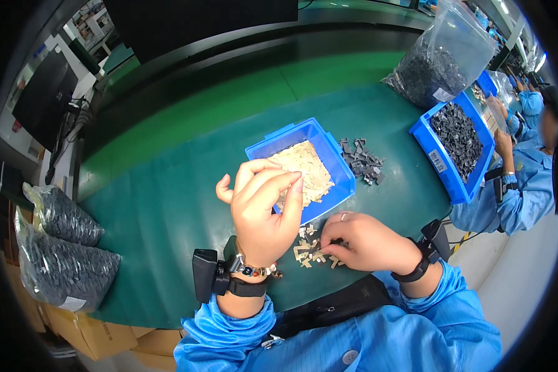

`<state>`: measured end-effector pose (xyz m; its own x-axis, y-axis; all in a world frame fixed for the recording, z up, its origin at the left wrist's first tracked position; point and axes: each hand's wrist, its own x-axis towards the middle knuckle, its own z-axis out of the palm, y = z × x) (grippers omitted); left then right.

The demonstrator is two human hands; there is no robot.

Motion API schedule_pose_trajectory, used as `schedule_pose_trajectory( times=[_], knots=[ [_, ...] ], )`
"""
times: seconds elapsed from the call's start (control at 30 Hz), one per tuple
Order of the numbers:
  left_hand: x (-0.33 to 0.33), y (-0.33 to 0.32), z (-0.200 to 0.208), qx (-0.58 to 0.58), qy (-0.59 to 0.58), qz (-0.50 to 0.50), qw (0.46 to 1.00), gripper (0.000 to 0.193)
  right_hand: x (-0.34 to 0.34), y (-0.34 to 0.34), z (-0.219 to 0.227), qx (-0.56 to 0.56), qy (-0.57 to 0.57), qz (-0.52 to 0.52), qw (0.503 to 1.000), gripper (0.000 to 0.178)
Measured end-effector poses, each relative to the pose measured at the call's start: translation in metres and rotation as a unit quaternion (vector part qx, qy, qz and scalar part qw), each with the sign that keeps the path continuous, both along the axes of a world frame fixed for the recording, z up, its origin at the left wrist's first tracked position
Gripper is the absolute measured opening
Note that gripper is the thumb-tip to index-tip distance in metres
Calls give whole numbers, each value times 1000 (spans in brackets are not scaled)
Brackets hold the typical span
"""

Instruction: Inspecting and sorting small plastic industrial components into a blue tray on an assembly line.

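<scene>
My left hand is raised over the near part of a blue bin, thumb and forefinger pinched together. Whatever sits between those fingertips is too small to make out. Flat beige pieces fill the bin's bottom. To its right, my right hand is low at the table, fingertips closed at a small heap of beige and black pieces. What this pinch holds is hidden among the heap. Loose black plastic parts lie on the green mat just right of the bin.
A second blue bin full of black parts stands at the right, with a clear bag of black parts behind it. Two more filled bags lie at the left edge. A co-worker's blue sleeve is beyond the right bin.
</scene>
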<state>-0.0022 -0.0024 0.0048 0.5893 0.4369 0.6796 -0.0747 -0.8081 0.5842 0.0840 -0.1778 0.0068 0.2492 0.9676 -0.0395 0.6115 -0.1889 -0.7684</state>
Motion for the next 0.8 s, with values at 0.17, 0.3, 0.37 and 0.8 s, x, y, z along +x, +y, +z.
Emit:
schedule_pose_trajectory(
  times=[0.17,0.3,0.37,0.8],
  knots=[
    [-3,2,2,-17,20,-73,997,5,16,5,13,120,95,-97,983,7],
    [-3,5,-3,-125,47,-158,978,20,21,30,15,242,187,-219,927,9],
    [-2,5,-3,-150,43,-178,971,20,21,37,12,272,175,-231,918,12],
    [2,5,-15,-201,13,-133,970,3,20,50,14,318,-15,-157,935,11]
  ],
)
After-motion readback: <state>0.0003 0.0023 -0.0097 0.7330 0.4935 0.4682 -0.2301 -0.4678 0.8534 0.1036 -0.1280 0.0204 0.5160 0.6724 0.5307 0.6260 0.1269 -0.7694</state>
